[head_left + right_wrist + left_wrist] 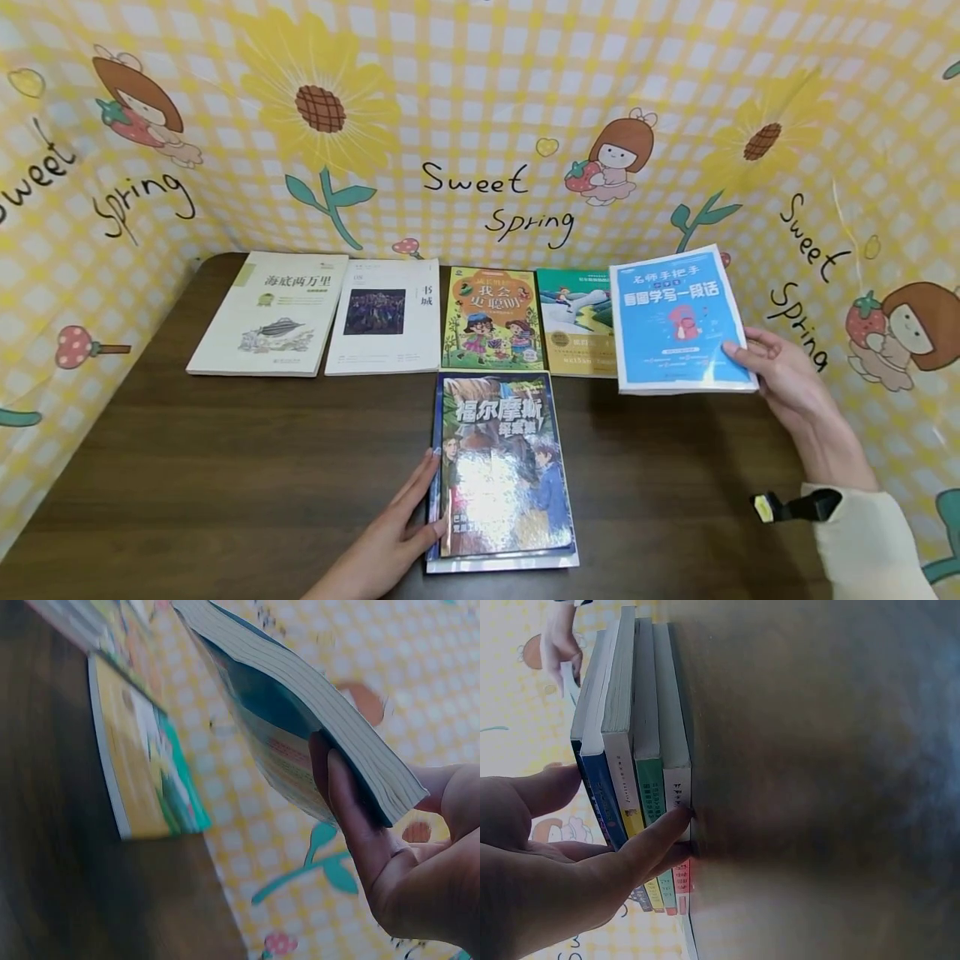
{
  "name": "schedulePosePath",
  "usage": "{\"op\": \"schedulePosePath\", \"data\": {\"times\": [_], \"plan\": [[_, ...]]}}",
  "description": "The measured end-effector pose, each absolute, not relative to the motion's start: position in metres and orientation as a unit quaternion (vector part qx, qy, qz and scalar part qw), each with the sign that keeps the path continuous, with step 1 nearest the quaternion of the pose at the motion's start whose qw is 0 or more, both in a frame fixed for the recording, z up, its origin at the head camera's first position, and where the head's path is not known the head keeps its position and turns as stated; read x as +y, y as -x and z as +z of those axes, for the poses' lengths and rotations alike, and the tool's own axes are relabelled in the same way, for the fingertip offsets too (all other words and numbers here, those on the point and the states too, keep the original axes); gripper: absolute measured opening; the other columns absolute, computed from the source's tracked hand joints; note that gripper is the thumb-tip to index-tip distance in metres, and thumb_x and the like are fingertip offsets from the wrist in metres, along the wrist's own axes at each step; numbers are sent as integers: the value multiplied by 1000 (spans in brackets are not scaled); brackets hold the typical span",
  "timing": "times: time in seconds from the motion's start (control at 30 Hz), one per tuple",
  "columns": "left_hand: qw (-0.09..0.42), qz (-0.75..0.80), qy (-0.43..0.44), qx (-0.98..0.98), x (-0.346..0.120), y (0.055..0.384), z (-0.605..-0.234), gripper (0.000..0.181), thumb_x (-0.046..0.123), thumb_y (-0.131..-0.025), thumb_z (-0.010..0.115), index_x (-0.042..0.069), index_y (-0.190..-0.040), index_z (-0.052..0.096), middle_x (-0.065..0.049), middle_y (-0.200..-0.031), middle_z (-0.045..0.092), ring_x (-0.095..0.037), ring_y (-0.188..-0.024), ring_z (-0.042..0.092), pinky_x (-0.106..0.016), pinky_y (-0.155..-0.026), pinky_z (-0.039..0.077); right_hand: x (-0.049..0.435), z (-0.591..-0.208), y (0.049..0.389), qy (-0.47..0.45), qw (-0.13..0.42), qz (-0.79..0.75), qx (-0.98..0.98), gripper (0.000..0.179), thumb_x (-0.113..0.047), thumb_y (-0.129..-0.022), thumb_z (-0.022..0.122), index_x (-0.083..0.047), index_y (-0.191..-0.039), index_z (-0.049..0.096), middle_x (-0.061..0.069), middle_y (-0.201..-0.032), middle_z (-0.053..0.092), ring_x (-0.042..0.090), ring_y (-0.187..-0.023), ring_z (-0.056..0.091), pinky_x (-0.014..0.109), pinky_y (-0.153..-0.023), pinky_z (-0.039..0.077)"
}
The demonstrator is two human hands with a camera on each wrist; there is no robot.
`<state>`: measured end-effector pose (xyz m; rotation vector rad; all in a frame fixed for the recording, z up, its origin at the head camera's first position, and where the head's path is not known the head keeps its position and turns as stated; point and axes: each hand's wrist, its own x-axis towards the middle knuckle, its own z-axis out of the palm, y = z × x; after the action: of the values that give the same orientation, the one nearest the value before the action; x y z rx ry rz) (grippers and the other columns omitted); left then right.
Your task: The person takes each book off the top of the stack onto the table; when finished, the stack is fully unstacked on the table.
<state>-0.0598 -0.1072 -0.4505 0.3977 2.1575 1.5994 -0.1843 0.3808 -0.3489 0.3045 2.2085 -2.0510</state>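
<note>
At the right, my right hand [783, 367] pinches a blue-covered book [675, 325] by its right edge, thumb on the cover and fingers beneath. The right wrist view shows this book [300, 690] raised off the table, its pages bowing apart. My left hand [386, 533] rests along the left side of a stack of several books [502, 467], fingers stretched out against the spines [652, 795]. On top of that stack lies a glossy detective comic-style book with a bright glare on its cover.
Along the back of the dark wooden table [225, 467] lie a cream book [277, 312], a white magazine-like book [384, 350], an orange-and-green book [491, 321] and a green-and-yellow book [577, 321], partly covered by the blue one. A checked, flower-printed cloth [480, 108] rises behind and beside them.
</note>
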Motion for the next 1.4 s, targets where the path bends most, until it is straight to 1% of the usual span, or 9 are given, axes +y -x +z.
{"op": "schedulePosePath", "data": {"times": [0.1, 0.23, 0.47, 0.57, 0.7, 0.8, 1.03, 1.2, 1.4], "plan": [[207, 575, -146, 778, -107, 60, -450, 72, 21, -98, 58, 11, -155, 15, -16, -160, 1, -44, -141, 8, -48, -100, 42, 395, -353, 199, -113, 52, -671, 731, 54, -20, -91, 67, -6, -133, 37, -11, -86, 72, 6, -77, 69, 22, -63, 56], [194, 565, -149, 788, -107, 60, -449, 72, 21, -97, 59, 10, -155, 17, -16, -160, 4, -42, -141, 10, -48, -101, 40, 410, -359, 217, -134, 65, -656, 740, 56, -22, -92, 67, -6, -135, 35, -9, -80, 70, 5, -70, 67, 21, -58, 53], [201, 559, -141, 792, -107, 59, -451, 73, 25, -97, 59, 11, -155, 17, -15, -160, 4, -43, -141, 10, -50, -101, 40, 431, -366, 245, -135, 106, -644, 745, 38, -21, -94, 64, -11, -124, 43, -6, -78, 71, 8, -70, 68, 22, -58, 54], [204, 561, -145, 789, -107, 59, -451, 73, 26, -97, 58, 11, -155, 16, -16, -160, 3, -45, -141, 9, -51, -100, 41, 440, -372, 253, -141, 112, -616, 767, 42, -24, -94, 63, -9, -129, 44, -8, -77, 71, 7, -70, 68, 23, -59, 54], [212, 558, -146, 789, -107, 59, -451, 73, 28, -98, 57, 11, -155, 15, -16, -160, 2, -45, -141, 9, -52, -101, 40, 452, -384, 261, -137, 119, -544, 819, 64, -30, -96, 59, 3, -144, 32, -14, -76, 68, 5, -71, 67, 26, -61, 55], [215, 551, -141, 794, -106, 59, -451, 74, 30, -98, 57, 12, -155, 15, -15, -160, 4, -45, -141, 9, -54, -101, 39, 457, -391, 267, -128, 124, -485, 856, 70, -30, -99, 54, 12, -146, 23, -14, -74, 66, 5, -68, 66, 28, -60, 55], [204, 544, -139, 802, -105, 59, -449, 74, 32, -97, 57, 13, -155, 16, -14, -161, 5, -44, -141, 11, -55, -102, 38, 453, -392, 280, -138, 136, -394, 898, 62, -23, -100, 51, 16, -142, 26, -2, -79, 64, 11, -68, 63, 32, -62, 55], [201, 549, -139, 799, -104, 59, -449, 73, 31, -97, 57, 11, -155, 16, -15, -161, 4, -44, -141, 10, -50, -100, 42, 447, -395, 290, -147, 142, -343, 917, 56, -17, -99, 51, 18, -137, 31, 11, -89, 61, 14, -68, 58, 32, -59, 49], [220, 559, -128, 789, -104, 59, -448, 73, 30, -98, 57, 14, -156, 14, -12, -161, 1, -43, -142, 7, -49, -100, 41, 438, -405, 296, -158, 162, -339, 913, 53, -11, -96, 51, 23, -132, 31, 14, -86, 60, 11, -64, 58, 28, -57, 51]]}}
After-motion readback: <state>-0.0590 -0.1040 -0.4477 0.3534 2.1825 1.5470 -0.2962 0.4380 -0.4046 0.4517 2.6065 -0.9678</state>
